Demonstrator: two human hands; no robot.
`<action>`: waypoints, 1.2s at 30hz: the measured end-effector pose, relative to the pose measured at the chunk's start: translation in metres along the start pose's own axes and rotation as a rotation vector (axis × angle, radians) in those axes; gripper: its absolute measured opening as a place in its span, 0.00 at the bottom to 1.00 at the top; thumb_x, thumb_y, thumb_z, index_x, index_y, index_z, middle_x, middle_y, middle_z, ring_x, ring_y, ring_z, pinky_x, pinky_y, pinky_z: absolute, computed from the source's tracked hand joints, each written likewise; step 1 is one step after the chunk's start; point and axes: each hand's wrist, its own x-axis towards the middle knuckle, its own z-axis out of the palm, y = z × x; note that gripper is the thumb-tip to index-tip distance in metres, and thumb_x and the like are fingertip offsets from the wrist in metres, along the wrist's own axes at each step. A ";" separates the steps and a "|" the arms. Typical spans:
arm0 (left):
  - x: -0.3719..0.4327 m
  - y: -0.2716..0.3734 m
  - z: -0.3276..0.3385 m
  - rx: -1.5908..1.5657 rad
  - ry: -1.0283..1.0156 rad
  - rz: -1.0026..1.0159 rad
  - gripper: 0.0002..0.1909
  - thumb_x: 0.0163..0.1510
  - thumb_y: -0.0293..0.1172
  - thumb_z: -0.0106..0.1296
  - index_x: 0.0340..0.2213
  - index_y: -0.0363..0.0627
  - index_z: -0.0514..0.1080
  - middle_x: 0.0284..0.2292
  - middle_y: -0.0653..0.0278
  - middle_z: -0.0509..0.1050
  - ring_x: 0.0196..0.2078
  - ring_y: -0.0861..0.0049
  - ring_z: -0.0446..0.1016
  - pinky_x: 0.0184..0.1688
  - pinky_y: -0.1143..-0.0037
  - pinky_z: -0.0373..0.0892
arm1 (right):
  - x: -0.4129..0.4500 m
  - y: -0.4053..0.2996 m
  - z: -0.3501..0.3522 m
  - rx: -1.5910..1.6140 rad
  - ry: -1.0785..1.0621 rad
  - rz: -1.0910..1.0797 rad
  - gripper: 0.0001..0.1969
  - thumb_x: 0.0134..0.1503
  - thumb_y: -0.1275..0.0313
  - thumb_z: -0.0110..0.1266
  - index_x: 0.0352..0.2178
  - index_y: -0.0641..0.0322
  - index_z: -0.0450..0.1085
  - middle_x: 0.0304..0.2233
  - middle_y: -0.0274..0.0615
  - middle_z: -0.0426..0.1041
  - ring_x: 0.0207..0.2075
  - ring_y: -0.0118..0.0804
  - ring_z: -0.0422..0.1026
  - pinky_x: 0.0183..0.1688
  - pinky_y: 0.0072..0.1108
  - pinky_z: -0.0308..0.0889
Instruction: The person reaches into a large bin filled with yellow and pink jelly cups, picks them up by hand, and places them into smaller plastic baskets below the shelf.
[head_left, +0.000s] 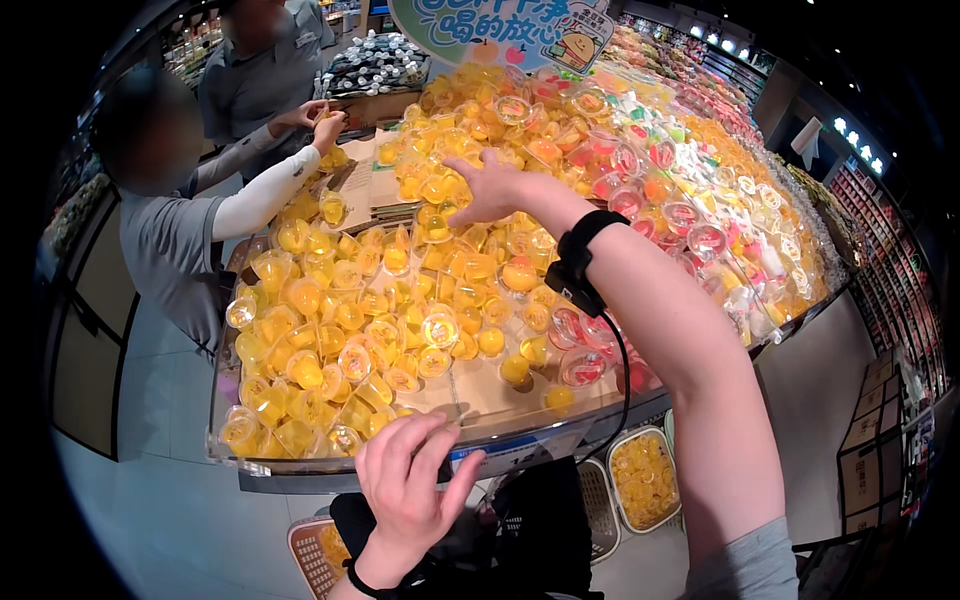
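Note:
My right hand (487, 189) reaches far across the display bin with its fingers spread, just over the yellow jelly cups (442, 187). Nothing shows in its grasp, though its palm side is partly hidden. At the front, my left hand (411, 476) hovers at or rests on the transparent rim (337, 463), fingers apart; contact is hard to tell. Close beyond it, yellow jelly cups (307, 367) lie heaped on the left. Loose cups lie on the brown cardboard base (472, 397), and red jelly cups (585, 367) lie to its right.
A co-worker's hands (322, 127) hold something small and yellow at the back left; another person (262, 82) stands behind. Stacked cardboard (386, 195) lies mid-bin. White-wrapped sweets (697, 172) fill the right. Baskets with yellow goods (643, 480) stand below. A sign (502, 34) overhangs the back.

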 end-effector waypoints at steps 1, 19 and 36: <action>0.000 -0.002 0.002 0.038 0.025 -0.006 0.21 0.40 0.36 0.70 0.37 0.50 0.76 0.40 0.71 0.76 0.40 0.72 0.74 0.42 0.73 0.64 | 0.012 -0.011 0.001 -0.003 -0.003 -0.010 0.56 0.47 0.36 0.58 0.69 0.30 0.32 0.69 0.65 0.32 0.63 0.78 0.51 0.63 0.50 0.55; -0.002 -0.012 0.013 0.118 0.030 0.056 0.11 0.46 0.42 0.64 0.33 0.58 0.79 0.36 0.82 0.78 0.36 0.84 0.70 0.34 0.83 0.63 | 0.036 -0.032 0.050 0.213 0.248 0.141 0.41 0.48 0.72 0.60 0.62 0.34 0.53 0.65 0.62 0.42 0.53 0.75 0.64 0.48 0.42 0.71; -0.006 -0.010 0.017 0.104 0.026 0.060 0.16 0.47 0.43 0.64 0.37 0.56 0.76 0.39 0.79 0.76 0.40 0.78 0.69 0.43 0.75 0.58 | 0.022 0.017 0.049 0.466 0.510 0.059 0.22 0.44 0.78 0.63 0.43 0.52 0.72 0.54 0.58 0.57 0.51 0.58 0.69 0.53 0.33 0.69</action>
